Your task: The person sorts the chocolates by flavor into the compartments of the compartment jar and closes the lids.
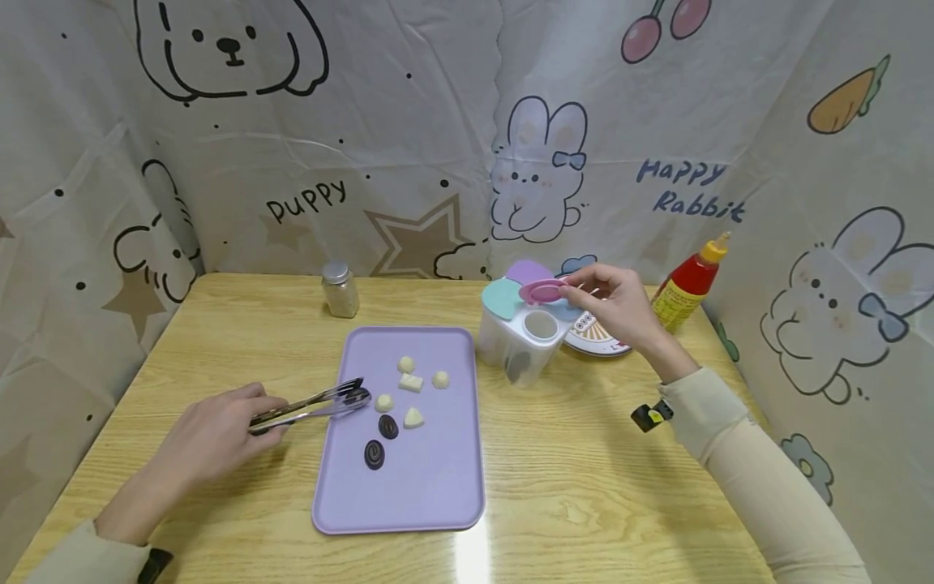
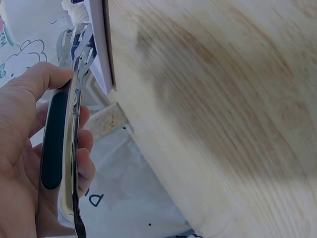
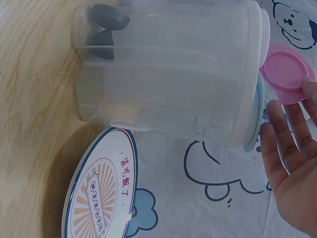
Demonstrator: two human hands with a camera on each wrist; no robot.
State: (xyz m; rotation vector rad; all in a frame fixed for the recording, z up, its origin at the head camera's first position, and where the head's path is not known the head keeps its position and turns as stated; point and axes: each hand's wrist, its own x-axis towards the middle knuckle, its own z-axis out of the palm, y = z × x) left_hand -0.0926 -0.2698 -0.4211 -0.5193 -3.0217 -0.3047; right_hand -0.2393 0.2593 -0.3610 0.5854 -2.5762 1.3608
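Steel tongs [image 1: 310, 405] sit gripped in my left hand [image 1: 212, 438], their tips closed over the left edge of the purple tray [image 1: 438, 478], just beside the pale and dark candies [image 1: 400, 399]. Further right, my right hand [image 1: 620, 304] pinches the pink lid [image 1: 541, 290] lifted open on the clear compartment container [image 1: 520, 337], near the ketchup bottle [image 1: 689, 282].

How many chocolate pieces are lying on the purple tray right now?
7 on the purple tray: five white pieces clustered near the tray's middle, and two dark pieces just below them, near the tongs. More dark pieces sit inside the clear container.
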